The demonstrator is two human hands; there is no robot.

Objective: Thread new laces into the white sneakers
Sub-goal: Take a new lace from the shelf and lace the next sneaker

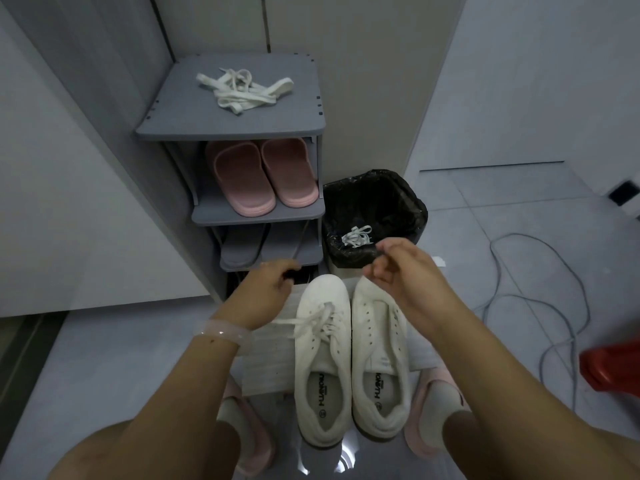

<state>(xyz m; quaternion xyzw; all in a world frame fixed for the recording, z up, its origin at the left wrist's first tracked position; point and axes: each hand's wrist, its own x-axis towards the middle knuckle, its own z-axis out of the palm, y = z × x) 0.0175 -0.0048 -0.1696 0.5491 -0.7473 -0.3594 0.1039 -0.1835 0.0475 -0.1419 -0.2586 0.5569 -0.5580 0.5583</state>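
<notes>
We see a grey shoe rack (230, 129) holding 2 pink slippers (263, 176), a black-lined bin (374, 216) beside it, grey cables (554, 306) and something red (613, 370) on the floor.

Dark print on the insole (320, 393) of the left sneaker (322, 362) and the insole (378, 384) of the right sneaker (379, 355) seems to read "HUANQIU"; the smaller marks beside it are illegible.

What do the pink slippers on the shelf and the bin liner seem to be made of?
The pair of pink open-toe slippers looks like moulded foam or rubber: smooth, matte, seamless, with thick soles. The black liner bag in the bin looks like thin plastic film: crinkled, slightly glossy, folded over the rim.
</notes>
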